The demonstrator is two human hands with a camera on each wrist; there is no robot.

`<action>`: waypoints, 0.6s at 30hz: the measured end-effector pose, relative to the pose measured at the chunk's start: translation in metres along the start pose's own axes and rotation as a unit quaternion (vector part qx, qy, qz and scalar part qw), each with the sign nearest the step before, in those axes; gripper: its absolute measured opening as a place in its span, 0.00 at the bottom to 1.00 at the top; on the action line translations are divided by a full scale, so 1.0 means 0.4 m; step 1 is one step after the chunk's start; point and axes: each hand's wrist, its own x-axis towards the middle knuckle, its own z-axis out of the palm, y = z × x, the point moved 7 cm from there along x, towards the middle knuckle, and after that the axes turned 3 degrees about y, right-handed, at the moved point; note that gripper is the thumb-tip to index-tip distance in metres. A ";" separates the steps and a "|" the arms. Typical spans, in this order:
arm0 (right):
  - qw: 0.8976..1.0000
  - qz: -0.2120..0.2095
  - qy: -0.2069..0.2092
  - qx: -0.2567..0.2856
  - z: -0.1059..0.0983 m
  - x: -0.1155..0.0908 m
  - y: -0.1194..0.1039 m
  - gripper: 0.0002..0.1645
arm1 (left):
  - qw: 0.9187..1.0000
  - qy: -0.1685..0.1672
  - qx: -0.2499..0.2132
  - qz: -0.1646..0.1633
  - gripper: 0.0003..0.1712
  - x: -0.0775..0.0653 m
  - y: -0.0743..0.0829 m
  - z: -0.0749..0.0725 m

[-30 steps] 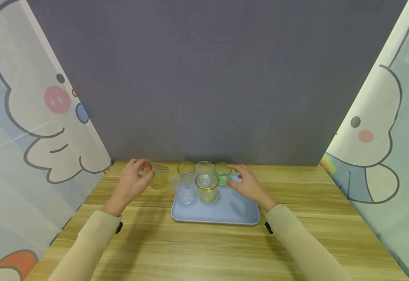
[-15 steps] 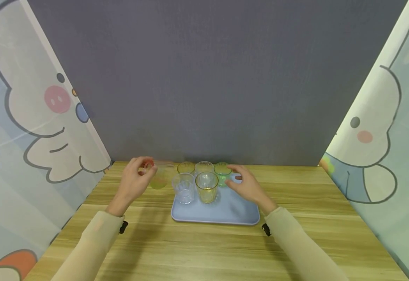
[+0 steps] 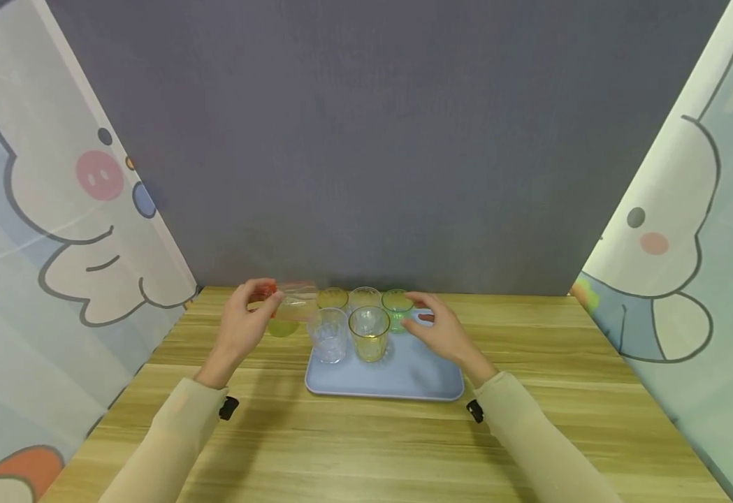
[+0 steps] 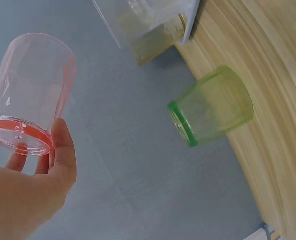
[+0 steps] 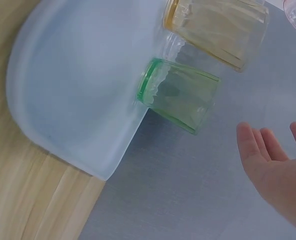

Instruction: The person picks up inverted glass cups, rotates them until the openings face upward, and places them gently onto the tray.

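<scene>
A clear pink glass (image 4: 35, 82) is in my left hand (image 3: 249, 314). The fingers and thumb grip it by its thick red base, and in the head view it lies sideways with the mouth toward the tray. Below it a yellow-green glass (image 4: 213, 107) stands upside down on the table, left of the tray. My right hand (image 5: 278, 165) is raised with loosely bent fingers and holds nothing. It is nearest the green glass (image 5: 180, 95), which stands upright at the back of the blue tray (image 3: 385, 384), with a gap between them in the right wrist view.
Several other upright glasses share the tray: a clear glass (image 3: 328, 335) and a yellow-tinted glass (image 3: 369, 334) in front, an amber glass (image 3: 332, 298) and another clear glass (image 3: 364, 298) behind. A grey wall (image 3: 366, 154) rises at the wooden table's (image 3: 366, 447) back edge.
My left hand has moved slightly right and away from me, turning the pink glass so its mouth swings up and to the right. The right hand has barely shifted.
</scene>
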 end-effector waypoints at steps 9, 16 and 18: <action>1.000 -0.003 0.007 0.005 0.000 -0.002 -0.019 0.32 | 0.997 -0.008 -0.069 -0.041 0.27 -0.007 0.003 0.011; 1.000 0.002 0.007 0.027 0.002 -0.006 -0.023 0.33 | 0.993 -0.012 -0.105 -0.056 0.27 -0.007 0.009 0.028; 0.999 0.004 0.008 0.036 0.002 -0.008 -0.023 0.33 | 0.991 -0.014 -0.119 -0.059 0.27 -0.007 0.015 0.035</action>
